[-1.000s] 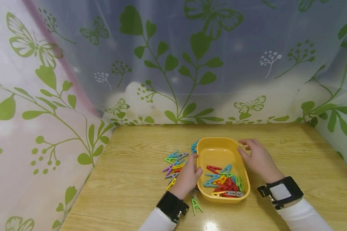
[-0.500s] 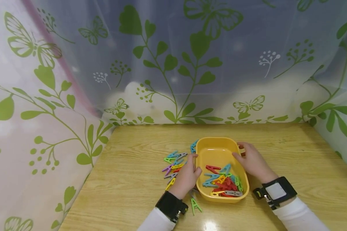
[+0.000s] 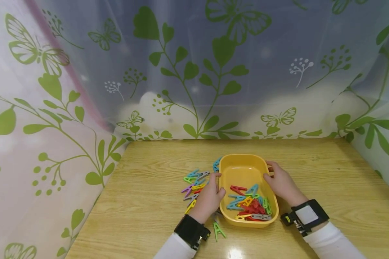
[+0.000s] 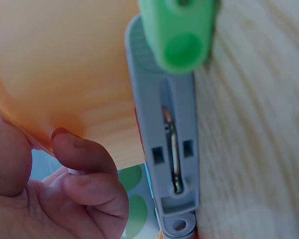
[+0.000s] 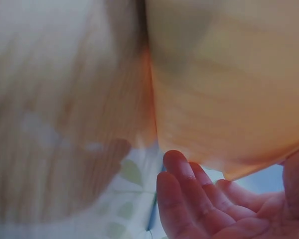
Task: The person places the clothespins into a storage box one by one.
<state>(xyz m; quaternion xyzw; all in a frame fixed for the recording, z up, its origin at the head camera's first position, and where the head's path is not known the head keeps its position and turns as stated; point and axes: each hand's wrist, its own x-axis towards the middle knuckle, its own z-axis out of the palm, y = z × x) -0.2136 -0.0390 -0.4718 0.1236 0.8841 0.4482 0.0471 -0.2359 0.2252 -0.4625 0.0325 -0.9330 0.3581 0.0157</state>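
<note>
Pegs (image 3: 199,187) crowd my left hand (image 3: 207,199) on its left, the tub (image 3: 243,176) bars its right — table (image 3: 347,180) room right of my right hand (image 3: 283,184).

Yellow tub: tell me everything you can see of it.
The tub is a deep yellow-orange rectangle with rounded corners, an open top and a smooth lip around the rim. It looks like glossy plastic; light glints off the inside. It stands upright on the table, its long sides running away from the person. Multicolored clips lie heaped inside, mostly toward the near end. The left hand holds its left side; the right hand grips the right rim.
</note>
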